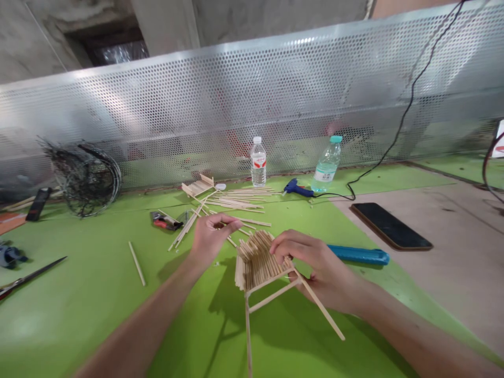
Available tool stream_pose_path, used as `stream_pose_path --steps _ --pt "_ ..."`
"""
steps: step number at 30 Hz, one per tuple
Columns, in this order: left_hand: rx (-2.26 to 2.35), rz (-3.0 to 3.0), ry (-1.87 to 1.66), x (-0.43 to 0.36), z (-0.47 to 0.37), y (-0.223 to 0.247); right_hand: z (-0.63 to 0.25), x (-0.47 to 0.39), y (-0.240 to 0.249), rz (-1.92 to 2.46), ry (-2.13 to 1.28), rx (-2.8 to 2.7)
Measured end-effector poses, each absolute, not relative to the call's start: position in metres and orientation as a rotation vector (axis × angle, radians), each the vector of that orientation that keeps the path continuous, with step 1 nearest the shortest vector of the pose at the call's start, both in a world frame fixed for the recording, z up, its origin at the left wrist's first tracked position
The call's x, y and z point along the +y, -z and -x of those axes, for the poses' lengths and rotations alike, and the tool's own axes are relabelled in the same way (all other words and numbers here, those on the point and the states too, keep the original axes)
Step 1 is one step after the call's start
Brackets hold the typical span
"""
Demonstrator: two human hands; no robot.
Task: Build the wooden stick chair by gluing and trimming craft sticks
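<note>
At far left, scissors [35,276] with a tapered metal blade lie on the smooth green surface [71,315]. Next comes a rounded tangle of dark wire [91,181], then one straight wooden stick [136,264]. The left hand [210,236] has thumb and forefinger close together (whether they pinch anything cannot be told). To its right, a ribbed, chair-like stick model [263,266] tilts above the surface, thin legs splayed. The right hand [318,262] grips its right side. Rightmost, a flat black phone [389,226].
</note>
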State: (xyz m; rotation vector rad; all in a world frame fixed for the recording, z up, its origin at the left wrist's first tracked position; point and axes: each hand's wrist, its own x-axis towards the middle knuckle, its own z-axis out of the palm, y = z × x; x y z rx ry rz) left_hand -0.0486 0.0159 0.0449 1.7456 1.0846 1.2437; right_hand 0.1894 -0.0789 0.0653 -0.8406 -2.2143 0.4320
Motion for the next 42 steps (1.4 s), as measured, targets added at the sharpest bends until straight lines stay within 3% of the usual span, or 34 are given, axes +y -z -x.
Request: stream_pose_path --steps 7,17,32,36,42 --pt "1.050 -1.780 -1.133 0.010 0.046 -0.042 -0.189 -0.077 -0.065 0.840 -0.426 -2.218" --pt "0.941 -1.554 -1.537 0.017 0.044 -0.046 -0.189 -0.079 -0.066 0.840 -0.429 -2.225" --pt "1.000 -1.158 -1.822 0.037 0.064 -0.048 -0.192 -0.078 -0.063 0.856 -0.393 -2.246" --pt "0.994 -1.229 -1.722 0.037 0.062 -0.047 -0.194 -0.077 -0.063 0.831 -0.326 -2.218" --pt "0.928 -1.573 -1.212 0.018 0.045 -0.041 -0.197 -0.075 -0.063 0.842 -0.183 -2.115"
